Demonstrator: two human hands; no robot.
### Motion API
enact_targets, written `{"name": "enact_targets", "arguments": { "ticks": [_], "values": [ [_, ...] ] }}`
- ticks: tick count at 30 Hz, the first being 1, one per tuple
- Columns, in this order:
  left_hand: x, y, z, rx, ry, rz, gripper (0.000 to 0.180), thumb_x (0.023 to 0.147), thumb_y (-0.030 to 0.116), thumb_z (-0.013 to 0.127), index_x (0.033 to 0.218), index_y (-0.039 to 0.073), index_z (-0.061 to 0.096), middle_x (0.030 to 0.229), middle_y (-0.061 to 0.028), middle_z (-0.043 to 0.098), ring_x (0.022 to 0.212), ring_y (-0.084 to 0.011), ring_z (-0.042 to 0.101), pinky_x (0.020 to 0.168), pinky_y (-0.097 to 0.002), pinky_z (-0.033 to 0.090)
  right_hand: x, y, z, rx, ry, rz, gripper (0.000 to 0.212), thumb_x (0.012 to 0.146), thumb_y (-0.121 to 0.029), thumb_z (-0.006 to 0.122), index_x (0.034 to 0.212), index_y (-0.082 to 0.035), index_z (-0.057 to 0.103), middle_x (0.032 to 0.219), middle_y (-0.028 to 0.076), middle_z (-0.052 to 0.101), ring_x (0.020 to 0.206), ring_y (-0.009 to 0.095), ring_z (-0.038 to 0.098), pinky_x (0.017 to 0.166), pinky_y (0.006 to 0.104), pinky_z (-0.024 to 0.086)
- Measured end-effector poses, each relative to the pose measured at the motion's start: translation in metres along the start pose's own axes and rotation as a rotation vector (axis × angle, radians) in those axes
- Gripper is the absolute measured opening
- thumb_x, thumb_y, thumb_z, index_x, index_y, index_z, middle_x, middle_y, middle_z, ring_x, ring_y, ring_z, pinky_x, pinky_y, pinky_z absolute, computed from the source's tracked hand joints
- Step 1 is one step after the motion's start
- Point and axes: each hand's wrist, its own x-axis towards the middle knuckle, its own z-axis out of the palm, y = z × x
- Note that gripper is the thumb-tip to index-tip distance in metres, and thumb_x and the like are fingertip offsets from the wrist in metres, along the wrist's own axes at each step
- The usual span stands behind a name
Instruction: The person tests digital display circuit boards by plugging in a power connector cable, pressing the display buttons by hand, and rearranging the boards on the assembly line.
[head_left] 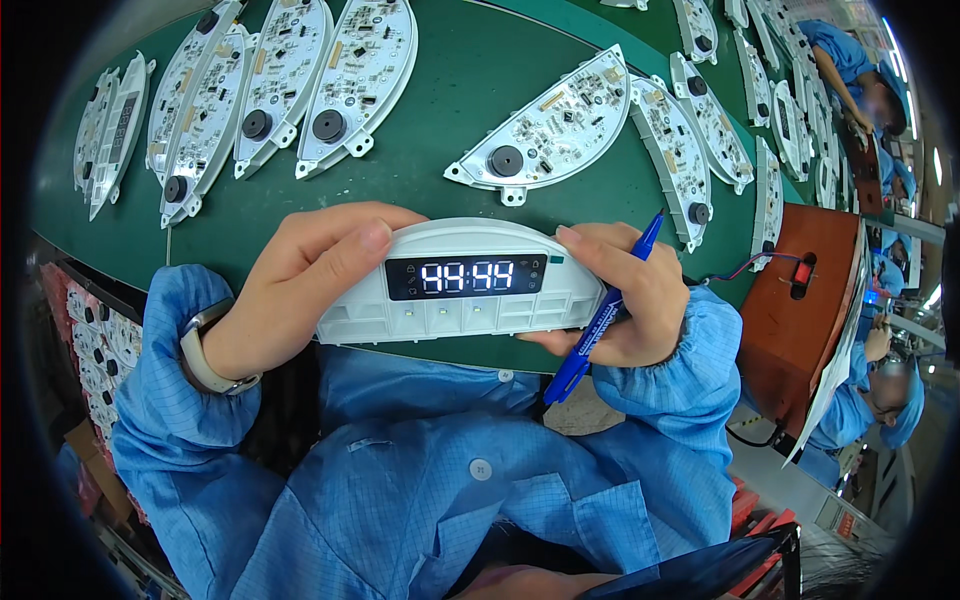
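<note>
White and lit up, the panel sits between my left hand and right hand, fingers and thumbs pinching both ends. A blue pen pokes through my right fingers. Past the panel, white boards lie on the green table.

Blue work coat with a fine grid pattern
Loose sleeves of the same cloth end in gathered cuffs; pale round buttons sit on the front, and a watch with a pale band circles the left wrist.
</note>
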Motion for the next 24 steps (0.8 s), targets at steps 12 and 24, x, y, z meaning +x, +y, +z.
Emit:
{"name": "enact_targets", "arguments": {
  "ticks": [12,24],
  "values": [
    [0.0001,0.0015,0.0003,0.011,0.004,-0.009,0.042,0.109,0.030,0.049,0.127,-0.005,0.064,0.108,-0.0090,0.073,0.095,-0.0100,0.066,0.083,-0.0253,0.054,0.0007,-0.0005,-0.0007,0.002,-0.008,0.006,0.069,0.070,-0.031,0.093,0.123,0.003,0.065,0.103,0.018,0.071,0.081,0.030,0.072,0.065,0.0362,0.058],
    [0.0015,0.0005,-0.0008,0.016,0.001,-0.020,0.042,0.109,0.031,0.050,0.127,-0.004,0.064,0.107,-0.0076,0.072,0.095,-0.0091,0.066,0.083,-0.0245,0.053,0.0007,0.0014,0.0005,-0.008,-0.001,-0.007,0.070,0.070,-0.033,0.093,0.124,0.002,0.065,0.102,0.018,0.071,0.079,0.030,0.071,0.064,0.0361,0.058]
  ]
}}
